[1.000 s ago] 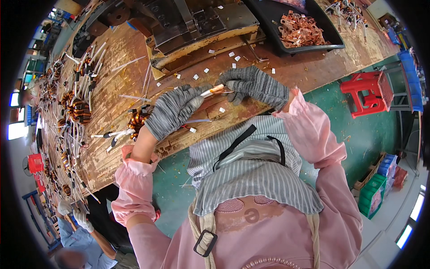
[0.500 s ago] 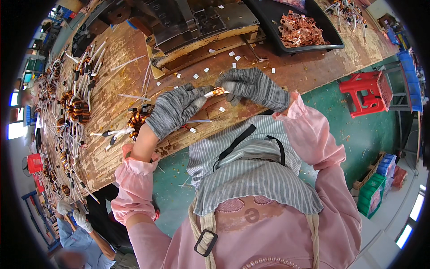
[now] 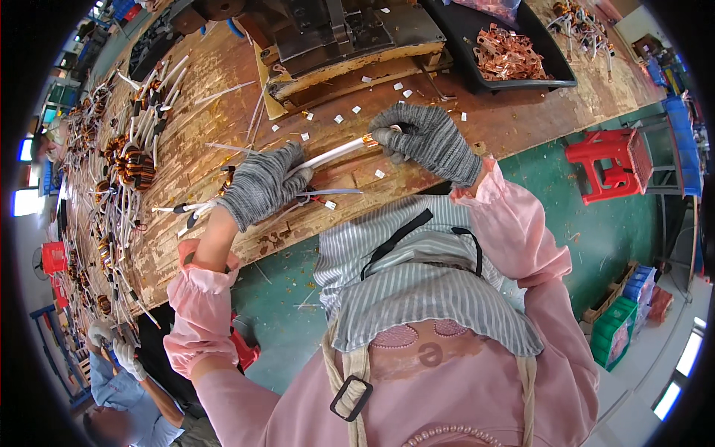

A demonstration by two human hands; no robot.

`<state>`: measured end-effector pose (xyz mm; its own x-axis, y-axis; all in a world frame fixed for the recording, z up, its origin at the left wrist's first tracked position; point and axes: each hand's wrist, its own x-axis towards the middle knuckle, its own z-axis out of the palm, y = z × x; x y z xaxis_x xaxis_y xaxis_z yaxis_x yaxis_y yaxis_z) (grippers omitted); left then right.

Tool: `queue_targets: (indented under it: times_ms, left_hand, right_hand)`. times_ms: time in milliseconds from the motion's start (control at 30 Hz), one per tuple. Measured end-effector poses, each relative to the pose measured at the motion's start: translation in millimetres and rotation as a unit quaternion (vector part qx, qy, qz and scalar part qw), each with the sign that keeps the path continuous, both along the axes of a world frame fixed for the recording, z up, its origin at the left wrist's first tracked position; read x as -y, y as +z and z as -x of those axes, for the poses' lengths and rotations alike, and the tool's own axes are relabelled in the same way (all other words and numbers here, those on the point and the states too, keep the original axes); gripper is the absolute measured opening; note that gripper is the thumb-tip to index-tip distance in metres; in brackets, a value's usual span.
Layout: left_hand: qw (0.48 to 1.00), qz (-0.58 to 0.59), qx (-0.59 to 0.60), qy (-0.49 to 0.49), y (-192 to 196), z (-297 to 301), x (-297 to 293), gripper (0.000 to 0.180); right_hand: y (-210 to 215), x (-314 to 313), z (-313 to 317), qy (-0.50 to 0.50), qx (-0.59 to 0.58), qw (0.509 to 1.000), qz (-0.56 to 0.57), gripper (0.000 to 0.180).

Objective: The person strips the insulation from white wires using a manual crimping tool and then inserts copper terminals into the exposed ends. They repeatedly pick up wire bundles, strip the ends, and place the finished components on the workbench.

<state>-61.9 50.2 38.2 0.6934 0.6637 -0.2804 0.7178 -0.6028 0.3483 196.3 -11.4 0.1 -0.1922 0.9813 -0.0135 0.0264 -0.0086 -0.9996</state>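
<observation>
Both my hands wear grey knit gloves and meet over the front edge of a worn wooden workbench (image 3: 223,89). My left hand (image 3: 262,186) grips a white sleeved wire (image 3: 331,154) that runs up and right. My right hand (image 3: 427,138) pinches the wire's copper end (image 3: 367,138). Under my left hand lies a copper coil (image 3: 227,179) with more white leads. A second white lead (image 3: 328,192) lies just below the held one.
A dark metal press (image 3: 335,33) stands at the bench's back. A black tray of copper terminals (image 3: 514,56) sits to its right. Several copper coils with white leads (image 3: 130,160) cover the left bench. A red stool (image 3: 611,160) stands right. Another person (image 3: 126,395) works lower left.
My hands have stayed together on the wire; the right hand has shifted slightly along the copper end. Nothing else has moved.
</observation>
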Motion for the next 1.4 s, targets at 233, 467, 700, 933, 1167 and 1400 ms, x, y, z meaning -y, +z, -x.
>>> queue_targets:
  times_ms: [233, 467, 700, 933, 1167, 1400]
  left_hand:
    - [0.99, 0.109, 0.091, 0.006, -3, 10, -11, 0.035]
    - [0.986, 0.027, 0.164, 0.02, -7, 15, -3, 0.033]
    - [0.966, 0.072, 0.237, 0.072, 1, 11, -2, 0.032]
    - [0.99, -0.077, 0.106, 0.042, 16, 1, -3, 0.029]
    - [0.978, -0.158, -0.134, -0.019, 43, -20, -9, 0.034]
    - [0.964, -0.207, -0.148, -0.074, 68, -31, -20, 0.038]
  right_hand:
    - [12, -5, 4, -0.002, 0.018, 1.0, 0.0, 0.02]
    - [-5, -16, 2, 0.004, -0.049, 0.999, -0.02, 0.018]
    - [-9, -26, 4, -0.009, -0.113, 0.993, -0.032, 0.02]
    - [12, -28, 4, -0.024, -0.057, 0.996, -0.064, 0.021]
    - [21, -35, -18, 0.026, -0.029, 0.998, -0.055, 0.025]
    - [31, -35, -37, 0.045, -0.1, 0.992, -0.06, 0.028]
